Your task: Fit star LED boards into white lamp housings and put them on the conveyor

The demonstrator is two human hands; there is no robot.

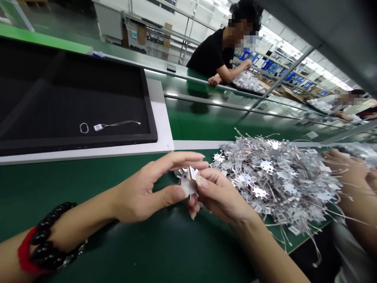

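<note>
Between my two hands is a small flat silvery metal piece with short prongs round its edge and a pale block on it. My left hand pinches its left side, thumb in front and fingers stretched over the top. On its right side, the thumb and fingers of my right hand are closed on the same piece. Some of it is hidden behind the fingers. Just right of my right hand lies a big heap of similar metal pieces, many with thin pale wires.
A black tray on a white board holds a small wired part and a wire loop. Another person's hands are beside the heap at right. Across the green bench a person in black leans over another pile.
</note>
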